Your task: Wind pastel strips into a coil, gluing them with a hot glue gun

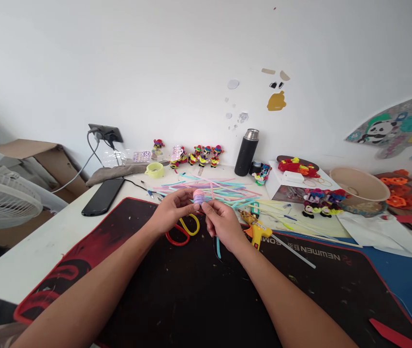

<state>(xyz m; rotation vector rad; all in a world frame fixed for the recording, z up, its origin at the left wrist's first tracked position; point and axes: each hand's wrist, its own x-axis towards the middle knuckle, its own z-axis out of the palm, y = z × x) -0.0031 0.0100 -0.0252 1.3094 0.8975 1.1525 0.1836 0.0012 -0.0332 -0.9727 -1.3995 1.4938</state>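
A small pink and purple coiled piece (198, 196) is held up between both hands, above the black mat (177, 295). My left hand (175, 208) pinches it from the left with thumb and fingers. From the right, my right hand (222, 221) grips its lower edge, fingers curled. A light blue strip (218, 248) hangs below my right hand; its upper end is hidden. Scissors with red and yellow handles (189, 226) lie under my left hand. Just right of my right hand rests a yellow glue gun (258, 232) with a clear stick.
Pastel fuzzy sticks (228, 188) spread behind the hands. A black bottle (246, 153), small figures (205, 156) and yellow tape (154, 170) stand near the wall. A phone (103, 197) and fan (3, 198) are left; a beige bowl (359, 182) is right.
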